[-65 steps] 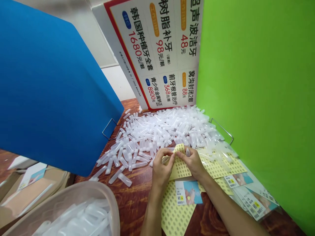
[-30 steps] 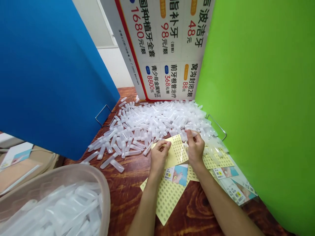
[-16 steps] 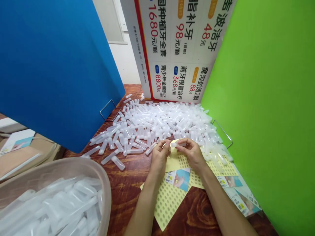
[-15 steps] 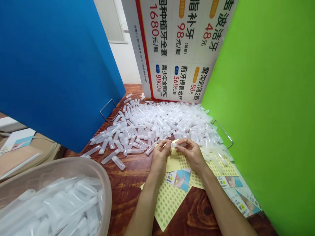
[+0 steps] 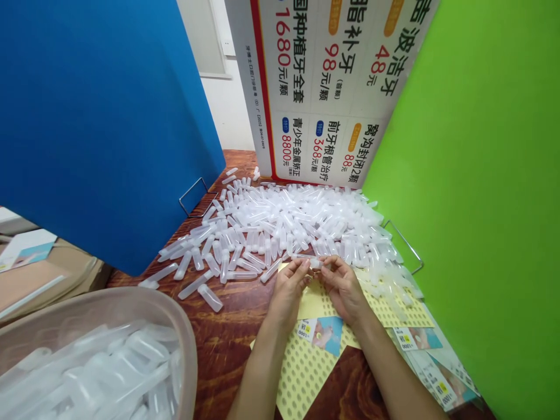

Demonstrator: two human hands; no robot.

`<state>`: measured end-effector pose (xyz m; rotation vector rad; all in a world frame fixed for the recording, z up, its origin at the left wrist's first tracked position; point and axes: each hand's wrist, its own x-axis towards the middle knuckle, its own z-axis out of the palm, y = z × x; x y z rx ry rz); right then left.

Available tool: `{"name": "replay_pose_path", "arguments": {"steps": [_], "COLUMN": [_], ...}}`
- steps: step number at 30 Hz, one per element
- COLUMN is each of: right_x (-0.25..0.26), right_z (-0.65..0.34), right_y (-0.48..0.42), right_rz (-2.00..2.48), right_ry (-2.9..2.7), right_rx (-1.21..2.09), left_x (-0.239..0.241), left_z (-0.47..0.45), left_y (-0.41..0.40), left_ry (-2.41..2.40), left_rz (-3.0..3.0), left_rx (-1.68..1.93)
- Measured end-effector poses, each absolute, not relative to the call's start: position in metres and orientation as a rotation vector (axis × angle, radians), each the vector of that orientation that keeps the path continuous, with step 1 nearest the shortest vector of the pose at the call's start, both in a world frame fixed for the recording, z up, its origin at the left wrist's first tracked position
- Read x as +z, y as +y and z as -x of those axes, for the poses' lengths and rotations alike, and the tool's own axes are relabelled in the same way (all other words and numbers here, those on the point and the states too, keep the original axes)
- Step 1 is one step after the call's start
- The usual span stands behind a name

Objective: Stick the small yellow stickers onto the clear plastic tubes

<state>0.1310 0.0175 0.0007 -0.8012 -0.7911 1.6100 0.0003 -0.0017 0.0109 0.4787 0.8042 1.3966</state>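
Between my two hands is a small translucent plastic tube [image 5: 315,264], mostly covered by fingers, with its whitish end showing. My left hand [image 5: 289,287] pinches it from the left with thumb and fingertips. From the right, the fingertips of my right hand [image 5: 344,286] close on the same piece. Both hands hover just above a yellow sticker sheet [image 5: 306,367] printed with rows of small dark round marks. A printed card [image 5: 326,334] lies on that sheet between my forearms. Just beyond my fingers spreads a big heap of similar capped tubes [image 5: 289,213].
A translucent tub [image 5: 186,326] full of tubes stands at the lower left. Upright blue [image 5: 109,128], green [image 5: 481,175] and printed [image 5: 324,111] panels wall in the wooden table [image 5: 227,361]. More cards [image 5: 420,338] and a yellow sheet lie at right. Wire feet stick out from the panels.
My left fingers have come up against the tube, which was mainly in my right fingertips before. Both hands are slightly lower in view, and the camera has shifted a little.
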Motion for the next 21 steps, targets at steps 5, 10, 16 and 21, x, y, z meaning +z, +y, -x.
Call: {"name": "replay_pose_path", "arguments": {"steps": [5,10,16,21], "right_x": [0.0001,-0.0008,-0.0006,0.0008], "right_z": [-0.1321,-0.1327,-0.1318,-0.1322], "right_y": [0.0173,0.0172,0.0177,0.0174], "right_rz": [0.78,0.763,0.775,0.756], "right_ry": [-0.766,-0.8,-0.813,-0.817], "right_rx": [1.639,1.63,1.62,1.624], "left_x": [0.0121,0.0097,0.0093,0.0125], "left_z": [-0.0019,-0.0017,-0.0026,-0.0049], "left_y": [-0.002,-0.0027,-0.0023,-0.0026], "left_ry": [0.806,0.792,0.807,0.818], "left_rz": [-0.447,-0.466,-0.452,-0.454], "left_rx": [1.402,1.407,1.415,1.434]}}
